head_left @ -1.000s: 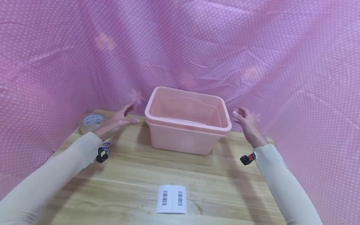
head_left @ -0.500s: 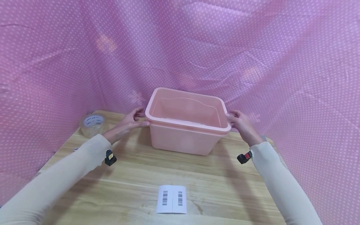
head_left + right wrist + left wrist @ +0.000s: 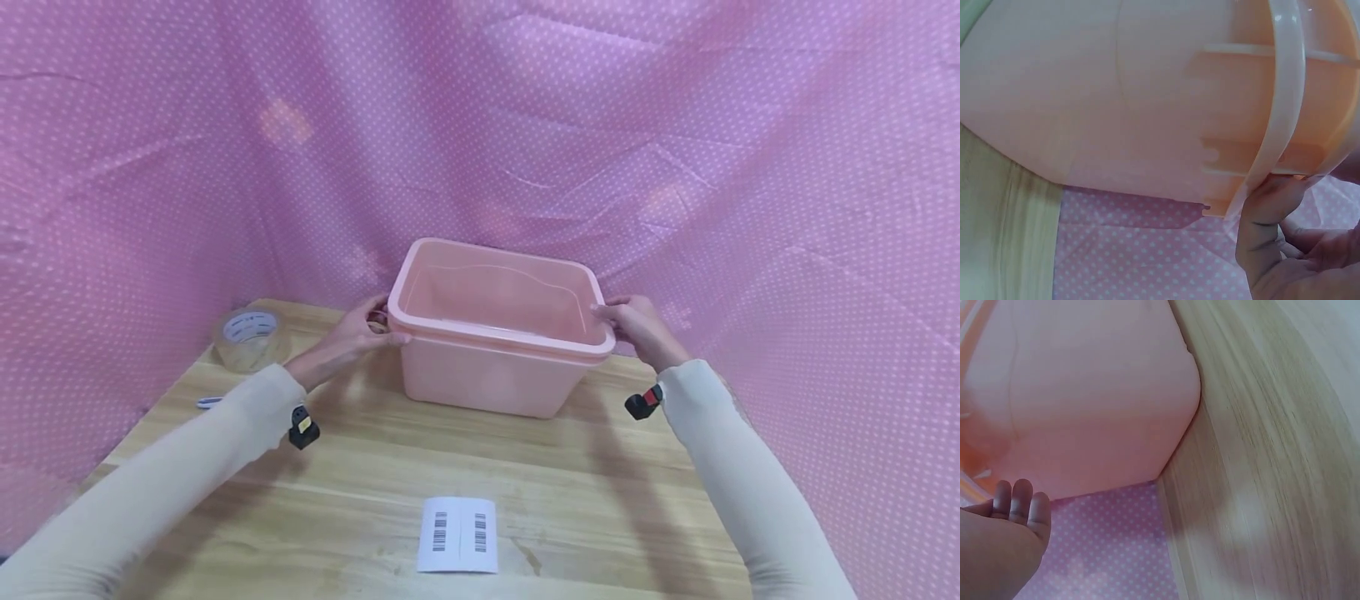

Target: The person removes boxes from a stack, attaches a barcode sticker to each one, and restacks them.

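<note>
In the head view a pink plastic bin (image 3: 487, 379) stands upright on the wooden table, open at the top. Two rim edges run round it; I cannot tell whether two bins are nested. My left hand (image 3: 345, 337) holds its left end, thumb along the front under the rim and fingers curled at the side. At the right end my right hand (image 3: 637, 327) pinches the upper rim, thumb on top. The right wrist view shows a bent finger of that hand (image 3: 1272, 231) between the two rims. Beside the bin wall (image 3: 1097, 394), the left hand's fingertips (image 3: 1021, 494) reach the rim.
A roll of clear tape (image 3: 251, 340) stands at the back left of the table (image 3: 360, 492). Near the front lies a white paper (image 3: 457, 535) with barcodes. A small blue-and-white object (image 3: 210, 402) peeks out by the left sleeve. Pink dotted cloth (image 3: 480, 125) surrounds the table.
Both hands have moved inward from beside the bin and taken hold of its ends. The left forearm now covers the blue scissors handles seen earlier. The bin has hardly moved.
</note>
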{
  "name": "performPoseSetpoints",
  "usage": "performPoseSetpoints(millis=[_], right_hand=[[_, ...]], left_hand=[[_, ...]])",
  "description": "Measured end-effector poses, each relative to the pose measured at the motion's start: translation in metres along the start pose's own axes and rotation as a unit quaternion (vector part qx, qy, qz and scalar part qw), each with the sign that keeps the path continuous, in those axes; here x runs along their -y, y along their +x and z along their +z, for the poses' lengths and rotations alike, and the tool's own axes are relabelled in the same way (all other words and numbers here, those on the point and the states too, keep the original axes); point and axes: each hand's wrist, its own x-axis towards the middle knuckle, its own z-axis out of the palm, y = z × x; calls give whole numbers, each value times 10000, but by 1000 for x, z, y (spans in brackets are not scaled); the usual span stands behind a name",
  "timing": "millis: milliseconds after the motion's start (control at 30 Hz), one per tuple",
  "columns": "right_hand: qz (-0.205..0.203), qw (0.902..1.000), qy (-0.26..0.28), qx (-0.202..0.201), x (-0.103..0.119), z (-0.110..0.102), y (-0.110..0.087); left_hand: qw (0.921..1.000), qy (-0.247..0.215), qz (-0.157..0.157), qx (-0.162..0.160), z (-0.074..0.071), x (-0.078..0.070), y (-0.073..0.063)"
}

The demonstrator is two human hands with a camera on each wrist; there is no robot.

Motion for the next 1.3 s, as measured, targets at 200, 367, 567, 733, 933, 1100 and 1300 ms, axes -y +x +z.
performPoseSetpoints(millis=[200, 367, 567, 733, 933, 1100, 1300], right_hand=[[-1, 9989, -459, -29, -1, -1, 6], [102, 9999, -39, 20, -2, 3, 11], [269, 9966, 775, 109, -5, 3, 16], [308, 9928, 1100, 370, -6, -1, 20], [425, 9880, 1404, 487, -5, -4, 22], [537, 9821, 1764, 387, -4, -4, 23], [637, 9792, 1892, 358, -1, -5, 22]], left_hand=[[9999, -47, -45, -115, 5, -2, 1], [9994, -195, -98, -257, 8, -5, 1], [9989, -99, -66, -450, 9, -3, 1], [9987, -153, 106, -465, 10, 0, 0], [9987, -181, 88, -477, 11, -1, -2], [9988, -125, 68, -470, 12, -2, -3], [9984, -253, 189, -464, 13, -3, -4]])
